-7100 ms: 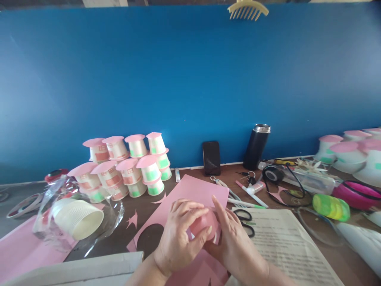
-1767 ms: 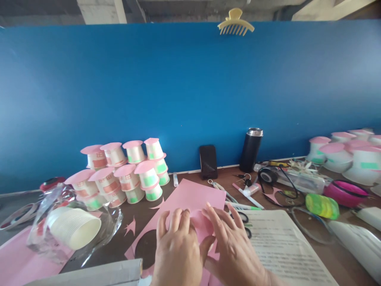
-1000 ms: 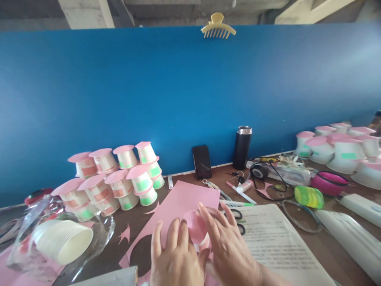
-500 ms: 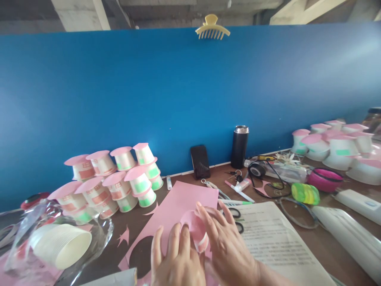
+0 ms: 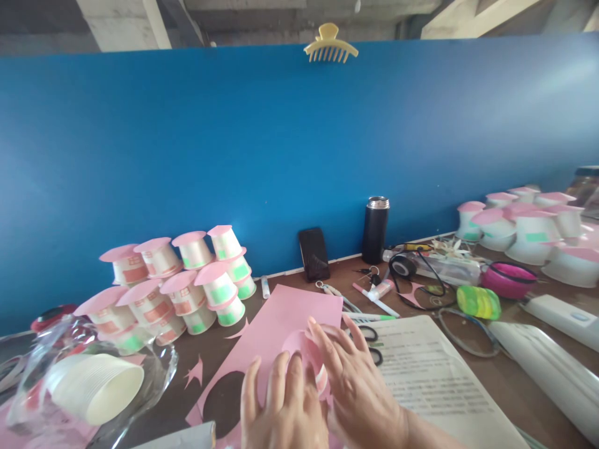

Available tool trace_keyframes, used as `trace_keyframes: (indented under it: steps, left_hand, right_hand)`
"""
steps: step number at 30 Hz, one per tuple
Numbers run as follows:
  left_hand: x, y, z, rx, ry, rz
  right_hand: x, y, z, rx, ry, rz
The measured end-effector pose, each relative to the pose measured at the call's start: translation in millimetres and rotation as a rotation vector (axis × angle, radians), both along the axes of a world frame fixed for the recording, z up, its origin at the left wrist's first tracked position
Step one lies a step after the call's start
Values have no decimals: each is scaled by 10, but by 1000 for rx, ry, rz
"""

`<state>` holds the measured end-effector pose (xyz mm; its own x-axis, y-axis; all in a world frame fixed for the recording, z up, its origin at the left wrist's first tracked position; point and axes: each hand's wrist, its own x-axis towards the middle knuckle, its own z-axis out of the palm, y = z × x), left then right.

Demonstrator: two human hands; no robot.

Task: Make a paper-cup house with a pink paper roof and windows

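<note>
Between my two hands is a small paper cup [image 5: 321, 378] with a pink paper disc [image 5: 299, 342] on it, mostly hidden by my fingers. My left hand [image 5: 287, 402] comes from below, its fingers bent over the near left side of the cup and disc. My right hand [image 5: 358, 380] rests along the right side, fingertips against the disc's edge and thumb out of sight. Under them lies a sheet of pink paper [image 5: 304, 305] with a round hole cut in it. Scissors [image 5: 374, 355] show their black handles just right of my right hand.
Pink-topped cups [image 5: 219, 290] are stacked at left, with more cups [image 5: 533, 234] at far right. Nested blank cups [image 5: 100, 386] lie in clear plastic. A phone [image 5: 314, 254] and black flask [image 5: 375, 231] stand by the blue partition [image 5: 266, 137]. Printed paper [image 5: 435, 374] lies at right.
My left hand has shifted slightly right and further over the cup, covering more of it. My right hand stays nearly in place. The view has moved very little.
</note>
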<state>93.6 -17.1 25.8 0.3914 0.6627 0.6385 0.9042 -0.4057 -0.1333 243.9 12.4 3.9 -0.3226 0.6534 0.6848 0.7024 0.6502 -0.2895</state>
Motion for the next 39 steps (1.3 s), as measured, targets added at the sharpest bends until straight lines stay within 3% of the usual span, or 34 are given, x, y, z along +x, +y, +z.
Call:
trace_keyframes:
  steps: [25,39]
  left_hand:
    - [104,57,-57,-2,-7,28]
    - [133,116,-71,-30,53,55]
  right_hand:
    - [31,-5,50,43,-30,57]
    - [17,13,60,70,-30,10]
